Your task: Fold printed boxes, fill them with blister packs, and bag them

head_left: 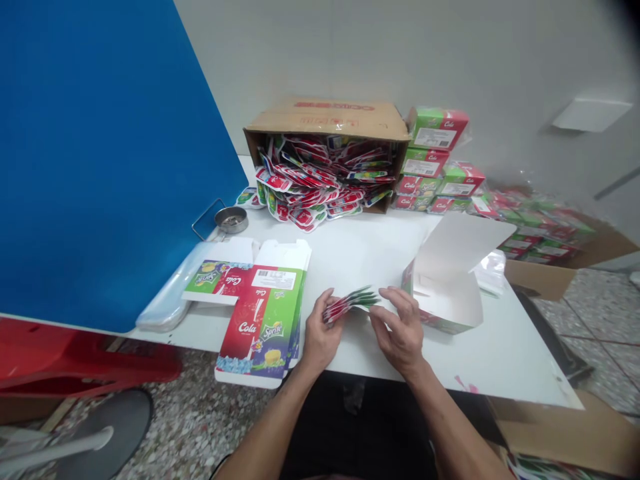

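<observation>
Left hand [320, 340] pinches a light, flexible red-and-green printed card bundle [350, 303] at six o'clock; right hand [397, 330] sits just beside. Grip by the edges.

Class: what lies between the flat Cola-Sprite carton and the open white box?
The head view shows the left hand, right hand and a sheaf of printed packets between them.

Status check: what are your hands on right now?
Left hand pinching thin printed card bundle; right hand at its tip. Open carton beside right hand.
</observation>
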A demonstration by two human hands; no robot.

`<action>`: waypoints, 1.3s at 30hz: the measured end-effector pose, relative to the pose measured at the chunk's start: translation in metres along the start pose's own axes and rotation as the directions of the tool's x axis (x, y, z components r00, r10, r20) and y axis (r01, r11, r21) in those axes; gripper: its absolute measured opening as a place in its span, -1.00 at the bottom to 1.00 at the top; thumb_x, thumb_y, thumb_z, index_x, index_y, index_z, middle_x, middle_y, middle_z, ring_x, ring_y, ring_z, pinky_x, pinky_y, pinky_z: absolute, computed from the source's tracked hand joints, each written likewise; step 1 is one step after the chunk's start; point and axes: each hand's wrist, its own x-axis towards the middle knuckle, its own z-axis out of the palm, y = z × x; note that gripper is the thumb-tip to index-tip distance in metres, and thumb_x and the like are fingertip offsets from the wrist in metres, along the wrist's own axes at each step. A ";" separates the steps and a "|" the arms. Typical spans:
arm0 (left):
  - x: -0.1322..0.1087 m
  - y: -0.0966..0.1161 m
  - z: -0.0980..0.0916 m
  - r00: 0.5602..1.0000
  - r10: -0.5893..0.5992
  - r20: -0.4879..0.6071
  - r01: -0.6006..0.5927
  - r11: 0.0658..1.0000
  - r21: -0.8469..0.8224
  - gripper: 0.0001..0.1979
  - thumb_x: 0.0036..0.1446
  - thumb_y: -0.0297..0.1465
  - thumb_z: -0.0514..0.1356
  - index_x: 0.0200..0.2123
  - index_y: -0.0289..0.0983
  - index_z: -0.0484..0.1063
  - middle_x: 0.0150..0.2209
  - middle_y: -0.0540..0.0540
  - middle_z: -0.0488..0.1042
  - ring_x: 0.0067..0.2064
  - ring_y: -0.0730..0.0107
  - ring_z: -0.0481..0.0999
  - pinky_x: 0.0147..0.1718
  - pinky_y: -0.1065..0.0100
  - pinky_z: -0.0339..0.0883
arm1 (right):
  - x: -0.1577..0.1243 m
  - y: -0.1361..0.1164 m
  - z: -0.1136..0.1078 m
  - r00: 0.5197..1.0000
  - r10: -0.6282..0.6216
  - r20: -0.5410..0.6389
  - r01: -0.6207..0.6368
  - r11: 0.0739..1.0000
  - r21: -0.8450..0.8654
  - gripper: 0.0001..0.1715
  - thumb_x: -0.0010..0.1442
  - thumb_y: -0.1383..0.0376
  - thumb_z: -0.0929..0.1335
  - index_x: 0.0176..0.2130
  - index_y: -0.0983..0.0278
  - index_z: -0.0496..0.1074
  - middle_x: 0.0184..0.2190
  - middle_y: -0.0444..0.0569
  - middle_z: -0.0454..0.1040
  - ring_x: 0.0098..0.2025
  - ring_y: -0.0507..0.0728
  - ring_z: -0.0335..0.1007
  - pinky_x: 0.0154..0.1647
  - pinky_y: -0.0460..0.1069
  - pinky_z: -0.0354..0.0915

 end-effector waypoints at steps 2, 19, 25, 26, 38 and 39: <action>0.000 -0.001 0.000 1.000 -0.006 0.003 0.005 1.000 0.003 -0.44 0.17 -0.35 0.33 0.22 -0.22 0.31 0.01 -0.14 0.55 -0.02 0.26 0.61 0.04 0.28 0.45 | -0.002 0.000 0.000 1.000 -0.004 -0.012 0.004 1.000 -0.014 -0.52 0.16 0.56 0.44 -0.02 0.11 0.46 0.05 0.05 0.45 0.14 0.31 0.38 0.10 0.30 0.44; 0.000 0.002 -0.001 1.000 0.030 0.006 -0.031 0.999 0.042 -0.50 0.20 -0.33 0.30 0.19 -0.23 0.33 -0.03 -0.13 0.55 -0.03 0.26 0.60 -0.01 0.29 0.48 | -0.007 -0.003 0.005 0.999 0.008 -0.034 -0.009 1.000 -0.017 -0.50 0.13 0.59 0.45 -0.01 0.17 0.45 -0.03 0.08 0.48 0.05 0.31 0.43 0.03 0.28 0.46; 0.000 0.002 -0.002 0.999 0.031 0.009 -0.032 0.999 0.043 -0.50 0.20 -0.36 0.29 0.19 -0.23 0.32 -0.02 -0.14 0.55 -0.02 0.26 0.59 -0.01 0.29 0.48 | -0.002 -0.005 0.003 0.999 0.015 -0.033 -0.015 1.000 0.003 -0.53 0.12 0.58 0.46 -0.04 0.19 0.45 -0.07 0.07 0.47 0.05 0.31 0.42 0.03 0.29 0.46; 0.000 0.002 -0.002 0.999 0.031 0.009 -0.032 0.999 0.042 -0.50 0.20 -0.36 0.29 0.19 -0.23 0.32 -0.02 -0.14 0.55 -0.02 0.26 0.59 -0.01 0.29 0.49 | -0.001 -0.005 0.003 0.999 0.016 -0.030 -0.016 1.000 0.009 -0.54 0.12 0.57 0.46 -0.05 0.19 0.45 -0.08 0.07 0.46 0.06 0.31 0.42 0.03 0.29 0.46; -0.001 0.000 -0.003 0.999 0.046 0.012 -0.046 0.998 0.039 -0.51 0.19 -0.42 0.27 0.19 -0.24 0.32 -0.03 -0.13 0.55 -0.05 0.29 0.60 -0.01 0.30 0.47 | 0.003 -0.004 0.006 0.984 0.177 -0.016 -0.172 0.969 0.177 -0.33 0.15 0.45 0.49 0.19 0.12 0.33 0.08 0.10 0.41 0.19 0.31 0.38 0.16 0.30 0.40; -0.001 -0.001 -0.003 0.999 0.049 0.015 -0.050 0.998 0.030 -0.50 0.19 -0.43 0.26 0.20 -0.24 0.32 -0.03 -0.14 0.54 -0.06 0.29 0.60 -0.02 0.30 0.47 | 0.003 -0.004 0.009 0.967 0.255 -0.007 -0.248 0.947 0.205 -0.20 0.14 0.37 0.51 0.28 0.13 0.24 0.18 0.16 0.35 0.26 0.34 0.31 0.20 0.32 0.36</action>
